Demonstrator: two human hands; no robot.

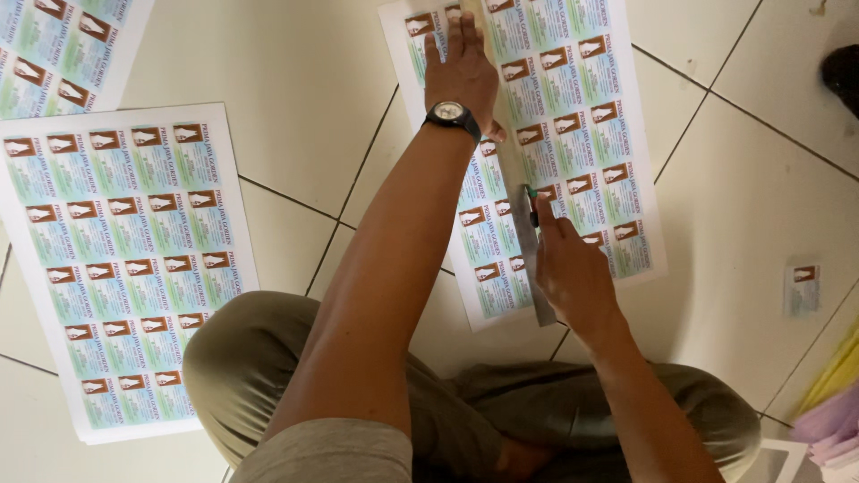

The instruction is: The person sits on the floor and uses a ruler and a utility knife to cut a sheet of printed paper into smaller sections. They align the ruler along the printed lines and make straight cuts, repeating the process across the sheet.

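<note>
A printed sheet (582, 134) of several small green-and-white cards lies on the tiled floor ahead of me. A long metal ruler (522, 224) runs lengthwise across it. My left hand (459, 72), with a wristwatch, presses flat on the ruler's far part. My right hand (568, 268) grips a small cutter (531, 204) with a green tip, its point against the ruler's right edge near the sheet's lower half. My crossed legs in olive trousers fill the bottom of the view.
A second printed sheet (125, 259) lies on the floor to my left, a third (63, 49) at the top left corner. One single cut card (802, 286) rests at the right. Yellow and pink paper (832, 402) sits at the lower right edge.
</note>
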